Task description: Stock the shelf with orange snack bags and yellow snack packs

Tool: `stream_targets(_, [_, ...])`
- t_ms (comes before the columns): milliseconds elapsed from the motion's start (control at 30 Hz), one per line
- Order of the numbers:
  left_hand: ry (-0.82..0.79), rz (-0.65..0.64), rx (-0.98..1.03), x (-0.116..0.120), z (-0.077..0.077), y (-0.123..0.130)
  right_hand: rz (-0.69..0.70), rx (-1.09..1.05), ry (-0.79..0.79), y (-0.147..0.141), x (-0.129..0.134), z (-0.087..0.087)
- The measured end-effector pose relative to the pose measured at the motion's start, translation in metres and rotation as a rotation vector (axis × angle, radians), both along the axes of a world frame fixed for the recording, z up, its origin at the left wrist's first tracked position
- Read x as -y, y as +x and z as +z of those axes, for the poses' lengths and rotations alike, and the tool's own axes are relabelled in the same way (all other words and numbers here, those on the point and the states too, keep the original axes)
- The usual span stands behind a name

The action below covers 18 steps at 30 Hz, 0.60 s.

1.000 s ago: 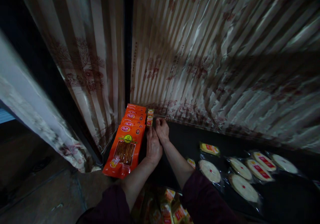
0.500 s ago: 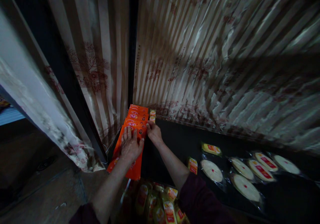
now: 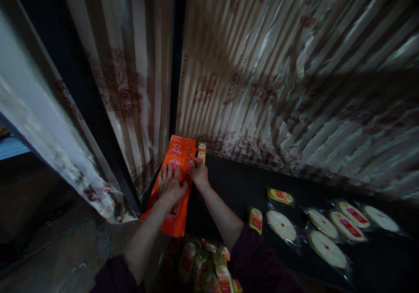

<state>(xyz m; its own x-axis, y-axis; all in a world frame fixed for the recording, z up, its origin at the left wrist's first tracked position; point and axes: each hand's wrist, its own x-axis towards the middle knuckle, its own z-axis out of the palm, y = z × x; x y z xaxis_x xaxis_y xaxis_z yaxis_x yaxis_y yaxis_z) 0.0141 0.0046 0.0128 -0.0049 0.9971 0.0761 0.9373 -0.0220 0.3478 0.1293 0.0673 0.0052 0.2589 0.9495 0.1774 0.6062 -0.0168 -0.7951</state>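
Orange printed bags lie overlapped in a stack at the left end of a black surface. My left hand rests flat on the stack, fingers spread. At the right edge of the bags, my right hand has its fingers bent together on the border of an upper bag. Just behind that hand stand small yellow packets, partly hidden.
Wrapped round pale cakes and yellow packets lie on the black surface to the right. Several yellow packs fill a spot below the front edge. Patterned curtains hang behind and left, beside a dark post.
The upper bags have shifted slightly under my hands, and fewer overlapping edges show at the top of the stack. The view has moved a little.
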Motion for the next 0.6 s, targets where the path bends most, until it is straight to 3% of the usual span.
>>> stream_targets(300, [0.043,0.106,0.035,0.002,0.006,-0.004,0.024,-0.069,-0.016,-0.005,0.007,-0.005])
stream_targets(600, [0.063,0.091,0.001,0.003,-0.001,-0.006,0.036,-0.107,-0.011,-0.006,0.005,-0.013])
